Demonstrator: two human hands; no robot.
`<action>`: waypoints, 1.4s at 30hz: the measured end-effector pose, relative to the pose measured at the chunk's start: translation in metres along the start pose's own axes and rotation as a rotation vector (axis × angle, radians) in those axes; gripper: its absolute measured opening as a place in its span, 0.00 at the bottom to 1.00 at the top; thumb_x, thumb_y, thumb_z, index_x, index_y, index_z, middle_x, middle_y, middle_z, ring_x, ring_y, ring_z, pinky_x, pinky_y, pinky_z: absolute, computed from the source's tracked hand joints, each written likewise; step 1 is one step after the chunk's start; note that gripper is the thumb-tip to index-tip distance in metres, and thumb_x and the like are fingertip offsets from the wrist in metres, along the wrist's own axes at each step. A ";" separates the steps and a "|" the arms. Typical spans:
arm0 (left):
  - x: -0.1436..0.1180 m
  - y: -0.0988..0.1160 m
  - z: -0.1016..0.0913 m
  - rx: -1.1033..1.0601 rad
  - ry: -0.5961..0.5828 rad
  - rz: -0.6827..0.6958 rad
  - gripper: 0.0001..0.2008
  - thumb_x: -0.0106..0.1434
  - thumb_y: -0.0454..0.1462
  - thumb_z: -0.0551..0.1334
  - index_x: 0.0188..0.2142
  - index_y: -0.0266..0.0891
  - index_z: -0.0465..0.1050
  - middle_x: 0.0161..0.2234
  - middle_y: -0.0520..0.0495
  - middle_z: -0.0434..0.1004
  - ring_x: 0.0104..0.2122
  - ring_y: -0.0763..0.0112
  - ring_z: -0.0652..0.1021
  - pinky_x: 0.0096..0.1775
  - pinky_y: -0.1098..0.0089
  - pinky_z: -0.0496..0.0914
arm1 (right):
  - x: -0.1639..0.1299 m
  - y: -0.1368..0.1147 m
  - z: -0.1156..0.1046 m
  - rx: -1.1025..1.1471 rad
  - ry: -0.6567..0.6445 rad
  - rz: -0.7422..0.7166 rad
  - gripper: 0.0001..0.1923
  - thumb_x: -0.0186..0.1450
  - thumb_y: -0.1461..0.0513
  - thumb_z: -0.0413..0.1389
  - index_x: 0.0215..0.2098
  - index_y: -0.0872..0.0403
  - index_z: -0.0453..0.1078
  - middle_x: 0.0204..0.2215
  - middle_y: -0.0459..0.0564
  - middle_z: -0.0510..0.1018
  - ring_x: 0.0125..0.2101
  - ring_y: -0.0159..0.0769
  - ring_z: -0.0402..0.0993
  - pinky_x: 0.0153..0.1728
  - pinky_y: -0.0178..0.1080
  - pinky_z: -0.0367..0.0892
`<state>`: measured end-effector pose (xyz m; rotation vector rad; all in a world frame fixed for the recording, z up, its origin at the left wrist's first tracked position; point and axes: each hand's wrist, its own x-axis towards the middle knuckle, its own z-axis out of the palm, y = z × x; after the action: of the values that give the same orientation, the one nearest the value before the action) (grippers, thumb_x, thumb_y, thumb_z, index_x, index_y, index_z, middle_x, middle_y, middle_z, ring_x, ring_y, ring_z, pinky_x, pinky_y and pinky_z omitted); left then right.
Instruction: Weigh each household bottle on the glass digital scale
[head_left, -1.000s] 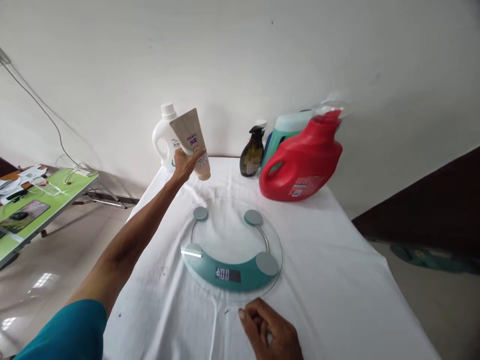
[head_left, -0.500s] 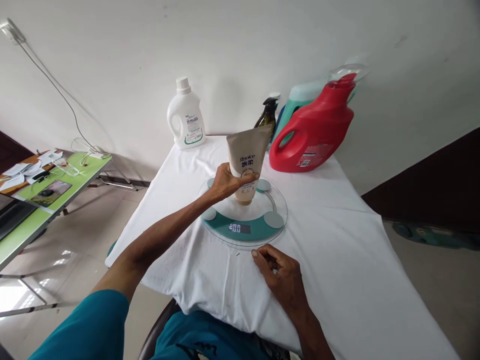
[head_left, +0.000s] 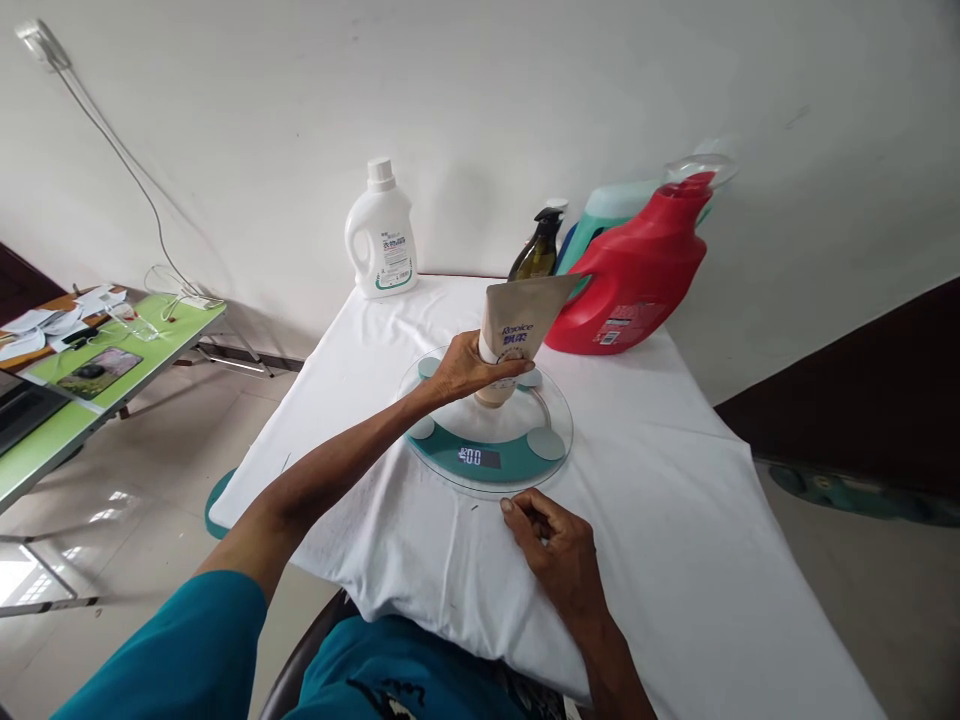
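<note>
Gripping a beige tube [head_left: 517,325] around its lower part, our left hand [head_left: 469,365] holds it cap-down over the round glass scale [head_left: 487,420], with the cap at the glass; we cannot tell whether it touches. Our right hand [head_left: 559,545] rests loosely curled on the white tablecloth [head_left: 675,520], just in front of the scale and holding nothing. Behind the scale stand a red jug [head_left: 637,275], a dark pump bottle [head_left: 536,255] and a white bottle [head_left: 382,235].
</note>
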<state>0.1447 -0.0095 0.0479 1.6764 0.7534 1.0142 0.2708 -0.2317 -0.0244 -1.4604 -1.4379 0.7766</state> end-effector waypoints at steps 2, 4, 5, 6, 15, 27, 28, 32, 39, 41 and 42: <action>-0.002 0.005 -0.001 0.039 0.003 -0.001 0.19 0.54 0.46 0.78 0.38 0.35 0.81 0.39 0.41 0.86 0.39 0.60 0.84 0.42 0.61 0.79 | -0.001 0.001 0.000 -0.009 -0.004 0.005 0.21 0.71 0.48 0.57 0.26 0.51 0.68 0.21 0.42 0.68 0.21 0.29 0.59 0.24 0.34 0.58; -0.006 0.010 -0.006 0.079 -0.010 0.018 0.22 0.54 0.47 0.78 0.41 0.35 0.81 0.42 0.40 0.86 0.42 0.59 0.84 0.45 0.59 0.79 | -0.001 0.002 0.000 -0.013 -0.005 0.007 0.21 0.71 0.47 0.57 0.26 0.51 0.67 0.21 0.41 0.67 0.21 0.29 0.58 0.23 0.34 0.57; -0.009 0.012 -0.010 0.090 -0.018 0.037 0.24 0.52 0.48 0.79 0.43 0.35 0.81 0.44 0.39 0.86 0.44 0.57 0.84 0.48 0.58 0.78 | -0.001 0.002 0.000 -0.012 -0.006 0.007 0.22 0.71 0.47 0.57 0.26 0.51 0.67 0.21 0.41 0.67 0.21 0.29 0.58 0.23 0.34 0.57; -0.012 0.013 -0.015 0.090 -0.018 0.055 0.27 0.51 0.48 0.80 0.45 0.36 0.81 0.46 0.39 0.86 0.46 0.56 0.84 0.50 0.57 0.78 | -0.001 0.002 0.000 -0.012 -0.008 0.007 0.22 0.71 0.47 0.57 0.26 0.51 0.67 0.21 0.41 0.67 0.20 0.29 0.58 0.23 0.34 0.57; -0.059 -0.052 -0.082 0.042 0.683 -0.074 0.32 0.69 0.64 0.57 0.40 0.36 0.77 0.36 0.41 0.80 0.34 0.67 0.80 0.39 0.66 0.76 | 0.000 0.004 0.001 -0.021 -0.020 0.019 0.24 0.71 0.45 0.56 0.25 0.51 0.65 0.21 0.41 0.66 0.20 0.29 0.57 0.23 0.34 0.56; -0.073 -0.070 -0.107 0.037 0.710 -0.102 0.34 0.68 0.66 0.56 0.37 0.36 0.77 0.30 0.44 0.78 0.27 0.69 0.78 0.32 0.68 0.73 | -0.003 0.002 -0.004 -0.030 -0.079 0.021 0.22 0.72 0.45 0.56 0.27 0.50 0.66 0.22 0.41 0.67 0.22 0.30 0.60 0.25 0.34 0.59; -0.073 -0.070 -0.108 0.037 0.704 -0.102 0.34 0.68 0.66 0.56 0.37 0.36 0.77 0.30 0.44 0.78 0.27 0.69 0.78 0.32 0.68 0.73 | -0.003 0.001 -0.005 -0.028 -0.078 0.017 0.22 0.72 0.46 0.56 0.27 0.50 0.65 0.22 0.41 0.67 0.22 0.30 0.60 0.25 0.34 0.59; -0.073 -0.071 -0.108 0.036 0.693 -0.113 0.34 0.68 0.66 0.56 0.36 0.36 0.77 0.29 0.44 0.78 0.27 0.70 0.78 0.31 0.68 0.72 | -0.006 0.002 -0.007 -0.022 -0.069 -0.003 0.22 0.72 0.46 0.56 0.27 0.50 0.65 0.22 0.41 0.67 0.22 0.30 0.60 0.25 0.34 0.59; -0.072 -0.072 -0.108 0.049 0.696 -0.119 0.34 0.68 0.66 0.56 0.35 0.36 0.77 0.29 0.45 0.77 0.27 0.69 0.77 0.31 0.68 0.72 | -0.005 0.003 -0.007 -0.023 -0.076 0.015 0.22 0.72 0.46 0.56 0.27 0.50 0.65 0.22 0.41 0.66 0.22 0.30 0.58 0.25 0.34 0.58; -0.072 -0.072 -0.108 0.056 0.697 -0.126 0.34 0.68 0.66 0.56 0.35 0.36 0.77 0.29 0.45 0.78 0.27 0.69 0.77 0.31 0.67 0.72 | -0.005 0.001 -0.006 -0.022 -0.074 0.015 0.23 0.72 0.46 0.56 0.27 0.50 0.65 0.22 0.41 0.67 0.22 0.30 0.59 0.25 0.34 0.58; -0.072 -0.072 -0.108 0.058 0.696 -0.130 0.34 0.68 0.66 0.56 0.35 0.36 0.77 0.29 0.45 0.78 0.27 0.69 0.77 0.32 0.67 0.72 | -0.005 0.000 -0.006 -0.021 -0.073 0.017 0.23 0.72 0.45 0.56 0.27 0.50 0.65 0.22 0.41 0.67 0.22 0.30 0.59 0.25 0.34 0.58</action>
<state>0.0149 -0.0014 -0.0237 1.2869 1.3293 1.5105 0.2759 -0.2375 -0.0231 -1.4747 -1.4945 0.8356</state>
